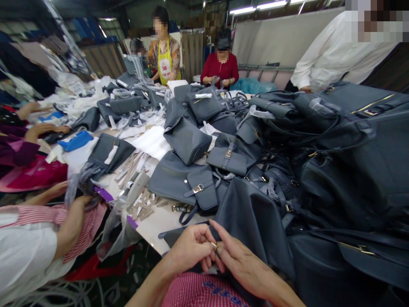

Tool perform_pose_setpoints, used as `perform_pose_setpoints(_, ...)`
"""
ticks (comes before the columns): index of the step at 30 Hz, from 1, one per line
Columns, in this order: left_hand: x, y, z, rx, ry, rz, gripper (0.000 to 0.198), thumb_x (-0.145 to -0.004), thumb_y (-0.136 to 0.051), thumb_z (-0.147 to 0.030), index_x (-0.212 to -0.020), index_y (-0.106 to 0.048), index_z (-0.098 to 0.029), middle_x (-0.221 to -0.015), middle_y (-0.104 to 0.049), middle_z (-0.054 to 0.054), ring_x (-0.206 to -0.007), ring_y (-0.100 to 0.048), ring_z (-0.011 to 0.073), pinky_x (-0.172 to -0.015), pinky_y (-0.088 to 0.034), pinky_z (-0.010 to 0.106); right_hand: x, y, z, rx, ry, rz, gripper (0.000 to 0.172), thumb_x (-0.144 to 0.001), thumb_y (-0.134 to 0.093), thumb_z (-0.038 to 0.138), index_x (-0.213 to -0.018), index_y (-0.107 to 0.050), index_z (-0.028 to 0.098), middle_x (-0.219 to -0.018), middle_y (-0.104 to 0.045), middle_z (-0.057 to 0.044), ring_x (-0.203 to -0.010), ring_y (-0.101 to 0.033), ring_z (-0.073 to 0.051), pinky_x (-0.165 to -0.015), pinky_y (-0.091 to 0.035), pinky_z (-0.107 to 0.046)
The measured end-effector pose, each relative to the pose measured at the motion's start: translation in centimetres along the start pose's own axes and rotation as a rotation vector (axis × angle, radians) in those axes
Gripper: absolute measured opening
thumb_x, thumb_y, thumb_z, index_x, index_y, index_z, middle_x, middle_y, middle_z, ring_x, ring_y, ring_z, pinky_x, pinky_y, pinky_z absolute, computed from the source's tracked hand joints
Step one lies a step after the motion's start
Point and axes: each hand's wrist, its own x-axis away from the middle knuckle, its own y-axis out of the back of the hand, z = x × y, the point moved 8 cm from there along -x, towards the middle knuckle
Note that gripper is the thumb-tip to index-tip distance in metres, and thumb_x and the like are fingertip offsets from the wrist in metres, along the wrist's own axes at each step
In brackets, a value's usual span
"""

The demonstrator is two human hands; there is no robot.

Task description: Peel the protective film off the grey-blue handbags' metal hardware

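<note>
My left hand (pixel 191 247) and my right hand (pixel 238 256) meet at the bottom middle, just above my lap. Both pinch a small gold metal fitting (pixel 213 244) between their fingertips. The fitting seems to belong to a dark blue-grey bag (pixel 252 217) that lies against the table edge in front of me, though the join is hidden by my fingers. Behind it a flat bag with a gold buckle (pixel 198 188) rests on the white table (pixel 159 221).
A tall heap of blue-grey bags (pixel 351 162) fills the right half. Bags, white paper and strips (pixel 140 196) litter the table. Seated people's arms (pixel 68 221) reach in on the left. Three more people stand at the far side and the right.
</note>
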Motion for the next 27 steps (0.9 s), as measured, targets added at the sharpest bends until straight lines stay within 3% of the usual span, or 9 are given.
perform_pose_setpoints(7, 0.32, -0.04, -0.43, -0.106, -0.030, -0.044, 0.012, -0.070, -0.058, -0.025, -0.071, -0.049, -0.018, -0.049, -0.060, -0.004, -0.037, -0.052, 0.0077, -0.037, -0.042, 0.015, -0.01, -0.05, -0.05, 0.048, 0.001, 0.000, 0.064, -0.096, -0.025, 0.035, -0.153, -0.013, 0.008, -0.123, -0.066, -0.013, -0.124, -0.052, -0.024, -0.109, -0.034, -0.036)
perform_pose_setpoints(12, 0.11, 0.26, -0.05, -0.162, -0.021, -0.019, 0.005, -0.066, -0.054, -0.016, -0.071, -0.053, -0.017, -0.050, -0.062, -0.002, -0.038, -0.054, 0.0083, -0.039, -0.043, 0.015, -0.03, -0.18, -0.03, 0.055, 0.000, 0.013, 0.063, -0.096, -0.024, 0.031, -0.153, -0.013, 0.005, -0.116, -0.069, -0.014, -0.120, -0.054, -0.023, -0.107, -0.035, -0.036)
perform_pose_setpoints(17, -0.01, 0.24, -0.03, -0.158, 0.004, 0.058, 0.007, -0.066, -0.050, -0.019, -0.071, -0.054, -0.017, -0.053, -0.065, -0.001, -0.043, -0.060, 0.0107, -0.046, -0.050, 0.020, -0.24, -0.29, -0.28, 0.023, 0.004, 0.016, 0.063, -0.097, -0.026, 0.033, -0.153, -0.015, 0.007, -0.119, -0.067, -0.013, -0.123, -0.052, -0.022, -0.110, -0.032, -0.037)
perform_pose_setpoints(21, -0.02, 0.34, -0.20, -0.197, -0.002, 0.026, 0.011, -0.061, -0.048, -0.014, -0.071, -0.054, -0.016, -0.053, -0.064, -0.002, -0.044, -0.060, 0.0105, -0.045, -0.048, 0.018, -0.47, -0.30, -0.52, 0.016, 0.003, 0.009, 0.063, -0.097, -0.026, 0.033, -0.153, -0.014, 0.007, -0.121, -0.066, -0.013, -0.123, -0.052, -0.022, -0.111, -0.031, -0.038)
perform_pose_setpoints(27, 0.11, 0.33, -0.19, -0.213, 0.004, 0.018, 0.018, -0.059, -0.044, -0.011, -0.073, -0.056, -0.016, -0.055, -0.065, -0.001, -0.045, -0.061, 0.0109, -0.047, -0.050, 0.019, -0.44, -0.16, -0.25, -0.003, -0.024, 0.034, 0.063, -0.096, -0.027, 0.031, -0.153, -0.013, 0.007, -0.106, -0.071, -0.010, -0.123, -0.052, -0.020, -0.112, -0.029, -0.036)
